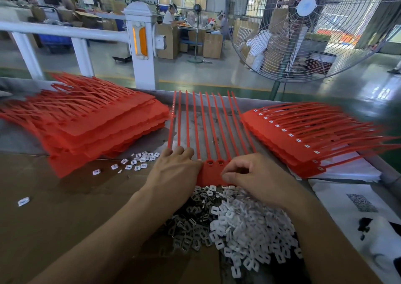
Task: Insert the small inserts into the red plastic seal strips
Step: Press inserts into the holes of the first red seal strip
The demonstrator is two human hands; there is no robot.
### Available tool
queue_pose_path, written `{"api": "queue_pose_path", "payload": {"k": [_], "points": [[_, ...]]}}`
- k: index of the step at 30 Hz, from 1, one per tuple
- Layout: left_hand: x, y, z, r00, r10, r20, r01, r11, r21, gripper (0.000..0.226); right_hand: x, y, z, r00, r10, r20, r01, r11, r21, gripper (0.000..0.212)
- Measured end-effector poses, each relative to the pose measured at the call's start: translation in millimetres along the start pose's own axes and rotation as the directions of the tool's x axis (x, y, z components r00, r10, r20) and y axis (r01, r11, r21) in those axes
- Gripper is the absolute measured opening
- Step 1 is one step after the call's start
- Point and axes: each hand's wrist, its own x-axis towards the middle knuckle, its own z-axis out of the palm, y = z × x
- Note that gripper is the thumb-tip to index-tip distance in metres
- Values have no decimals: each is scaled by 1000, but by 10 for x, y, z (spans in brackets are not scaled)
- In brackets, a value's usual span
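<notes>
A sheet of joined red seal strips (pixel 211 174) lies in front of me, its long tails (pixel 206 121) fanning away. My left hand (pixel 175 171) rests on the sheet's left part, fingers laid over the strip heads and covering them. My right hand (pixel 249 175) hovers over the sheet's right end with fingers curled, thumb and forefinger together; whether an insert is pinched there is hidden. Two open sockets (pixel 214 162) show between the hands. A heap of white plastic inserts (pixel 245 225) and dark metal clips (pixel 188 223) lies just below the sheet.
A tall stack of red strip sheets (pixel 97 123) sits at the left, and another stack with white inserts fitted (pixel 303 138) at the right. Loose white inserts (pixel 138 161) lie on the brown cardboard (pixel 54 207). White papers (pixel 347 201) cover the right side. A big fan (pixel 303 30) stands behind.
</notes>
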Motion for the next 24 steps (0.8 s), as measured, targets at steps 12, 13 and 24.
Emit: {"api": "queue_pose_path", "payload": {"k": [12, 13, 24], "points": [[-33, -104, 106, 998, -66, 11, 67, 988, -142, 63, -46, -13, -85, 989, -27, 144, 49, 988, -149, 8], [-40, -108, 112, 998, -65, 6, 66, 988, -141, 61, -43, -11, -71, 990, -30, 141, 53, 986, -161, 9], [-13, -121, 106, 997, -65, -38, 58, 983, -173, 49, -45, 57, -62, 994, -41, 104, 43, 999, -16, 8]]}}
